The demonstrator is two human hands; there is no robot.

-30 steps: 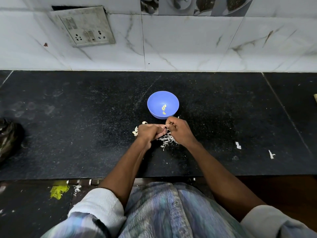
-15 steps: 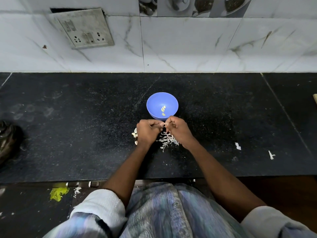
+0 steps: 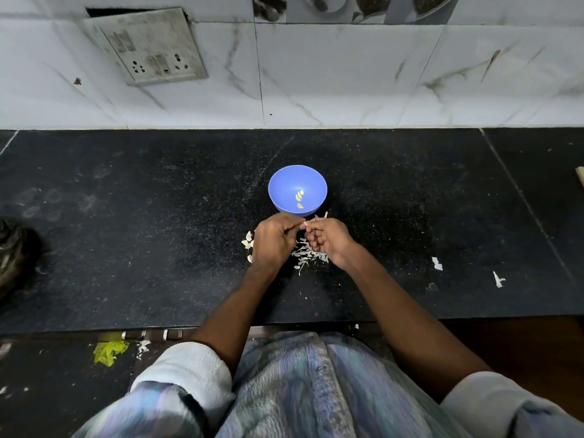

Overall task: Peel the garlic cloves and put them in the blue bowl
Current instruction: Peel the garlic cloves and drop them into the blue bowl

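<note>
The blue bowl [image 3: 297,189] stands on the black counter [image 3: 158,232] and holds two or three peeled garlic cloves [image 3: 299,198]. Just in front of it, my left hand [image 3: 274,240] and my right hand [image 3: 328,240] meet with curled fingers, pinching a small garlic clove [image 3: 306,224] between their fingertips. Most of the clove is hidden by the fingers. A strip of skin [image 3: 325,214] sticks up by my right hand. A pile of white peels [image 3: 308,256] lies under the hands. Unpeeled cloves [image 3: 248,245] lie left of my left hand.
A dark crumpled bag [image 3: 14,257] sits at the counter's left edge. Two white scraps [image 3: 437,263] lie on the right of the counter. A tiled wall with a socket plate [image 3: 148,47] rises behind. The counter's front edge runs just before my body.
Both hands have shifted slightly away from me toward the bowl, and they keep working the clove between the fingertips. The bowl has not moved.
</note>
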